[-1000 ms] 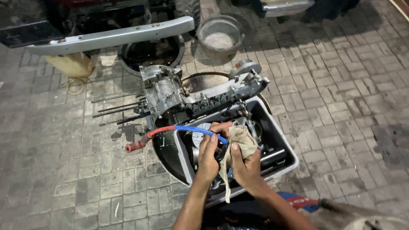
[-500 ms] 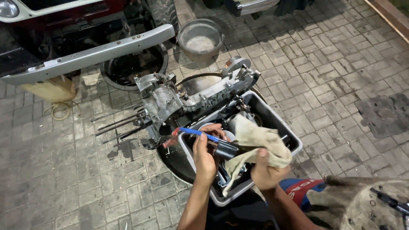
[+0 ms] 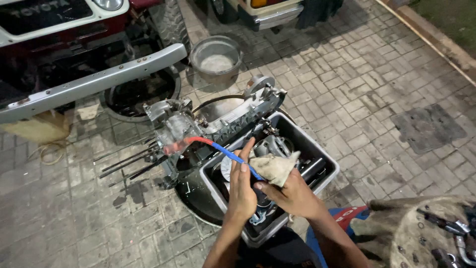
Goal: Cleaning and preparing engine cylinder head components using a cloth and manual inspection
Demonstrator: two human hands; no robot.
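I see grey paver floor (image 3: 357, 84). On it: white tray (image 3: 325, 164); engine block (image 3: 198, 126) just left of tray; metal bucket (image 3: 216, 57) beyond tray.

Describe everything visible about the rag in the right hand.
The rag is a grubby beige cloth, stained and crumpled into a loose wad with one corner pointing up to the right. The right hand grips it from below, fingers pinching its lower edge. It is held above the grey plastic tub of metal parts, beside the blue and red handled tool that the left hand touches.
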